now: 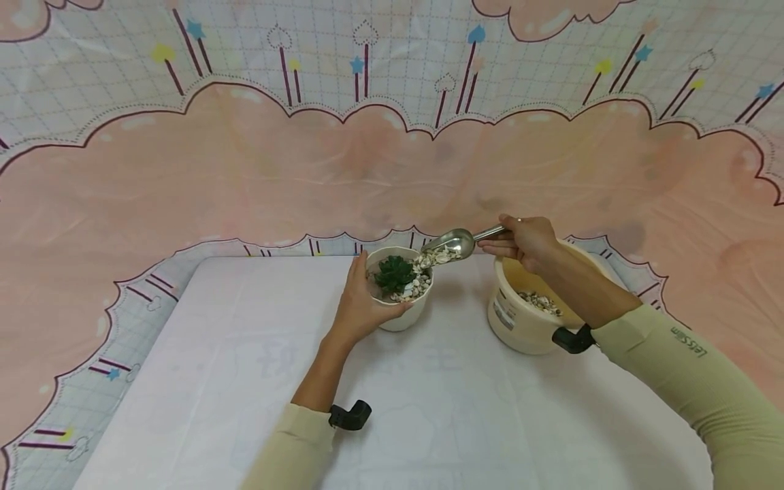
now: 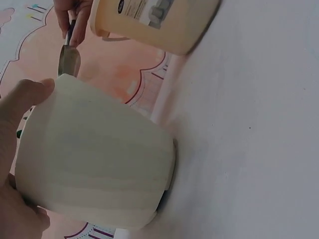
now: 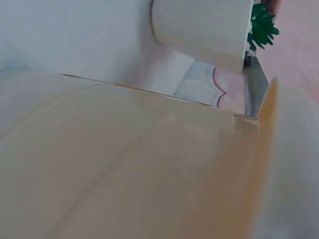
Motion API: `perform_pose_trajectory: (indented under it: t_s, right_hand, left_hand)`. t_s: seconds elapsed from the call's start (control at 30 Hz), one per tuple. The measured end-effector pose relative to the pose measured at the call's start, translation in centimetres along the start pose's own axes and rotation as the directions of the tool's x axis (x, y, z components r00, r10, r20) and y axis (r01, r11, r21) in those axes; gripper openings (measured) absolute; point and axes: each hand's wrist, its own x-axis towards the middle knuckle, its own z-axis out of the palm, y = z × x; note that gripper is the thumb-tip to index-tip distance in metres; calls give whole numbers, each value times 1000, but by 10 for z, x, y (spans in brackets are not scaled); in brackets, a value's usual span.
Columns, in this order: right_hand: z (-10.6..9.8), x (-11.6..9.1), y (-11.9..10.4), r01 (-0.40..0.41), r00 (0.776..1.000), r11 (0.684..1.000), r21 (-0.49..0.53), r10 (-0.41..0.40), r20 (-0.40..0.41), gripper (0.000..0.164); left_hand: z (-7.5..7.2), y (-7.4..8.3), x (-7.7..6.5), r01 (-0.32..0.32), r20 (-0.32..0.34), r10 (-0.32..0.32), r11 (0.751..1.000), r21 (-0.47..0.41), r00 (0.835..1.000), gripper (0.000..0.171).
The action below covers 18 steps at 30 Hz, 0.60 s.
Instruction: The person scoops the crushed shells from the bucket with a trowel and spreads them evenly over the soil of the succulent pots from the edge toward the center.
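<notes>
My left hand (image 1: pixel 355 309) holds a white plant pot (image 1: pixel 401 321) by its rim and side, thumb and fingers spread around it. A green succulent (image 1: pixel 394 274) sits in the pot, with pale pebbles (image 1: pixel 412 291) along its right side. Pinched by the handle in my right hand (image 1: pixel 531 243) is a metal scoop (image 1: pixel 463 243). Its mouth tips down at the pot's right rim, and pebbles (image 1: pixel 439 256) lie in it. The left wrist view shows the pot's wall (image 2: pixel 99 149) up close, with the scoop (image 2: pixel 69 62) at its rim.
A cream bucket (image 1: pixel 517 333) stands right of the pot, under my right forearm, with more pebbles (image 1: pixel 539 302) in the bottom. Its wall (image 3: pixel 149 164) fills much of the right wrist view. The white table (image 1: pixel 245 381) meets a patterned pink cloth (image 1: pixel 275 184) behind.
</notes>
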Motion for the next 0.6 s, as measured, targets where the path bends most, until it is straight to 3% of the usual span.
perform_pose_trajectory:
  t_s: [0.07,0.17,0.4,0.6]
  right_hand:
    - [0,0,0,0,1000,1000,-1,0,0,33]
    - [-1,0,1,-3,1000,1000,3,3,1,32]
    - [-1,0,1,7,1000,1000,20,-7,3,31]
    - [-1,0,1,12,1000,1000,11,-12,1,30]
  left_hand:
    - [2,2,-2,-1,-9,1,1000,-8,1000,130]
    - [8,7,-6,11,-72,-12,1000,-14,997,131]
    - [27,17,-12,54,-227,-48,998,22,973,133]
    - [30,14,-11,38,-256,-21,997,60,966,129]
